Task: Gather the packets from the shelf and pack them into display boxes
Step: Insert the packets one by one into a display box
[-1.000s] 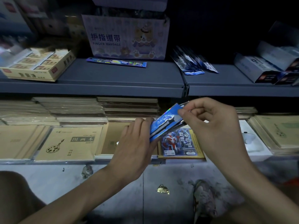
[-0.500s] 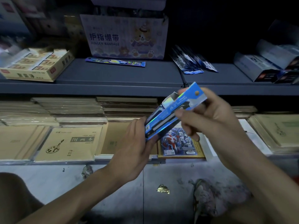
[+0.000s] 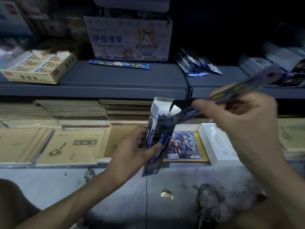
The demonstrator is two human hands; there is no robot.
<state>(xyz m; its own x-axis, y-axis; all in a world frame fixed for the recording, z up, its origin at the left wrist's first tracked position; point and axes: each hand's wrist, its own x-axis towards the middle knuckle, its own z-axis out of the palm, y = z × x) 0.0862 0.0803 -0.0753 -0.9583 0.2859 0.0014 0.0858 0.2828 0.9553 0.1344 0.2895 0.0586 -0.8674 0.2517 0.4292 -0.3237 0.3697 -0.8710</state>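
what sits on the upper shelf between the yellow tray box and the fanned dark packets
In the head view, the finger bandage carton stands there, with one long blue packet lying flat on the shelf in front of it.

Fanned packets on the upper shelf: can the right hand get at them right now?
Likely reach, yes: the fanned packets lie near the front edge of the shelf, nothing in front, just above the right hand. But that hand pinches a blurred bundle of packets, so grasping more looks awkward.

Left hand (image 3: 130,151) low, fingers curled round the display box (image 3: 156,129); right hand (image 3: 244,128) raised, pinching blurred packets (image 3: 257,81).
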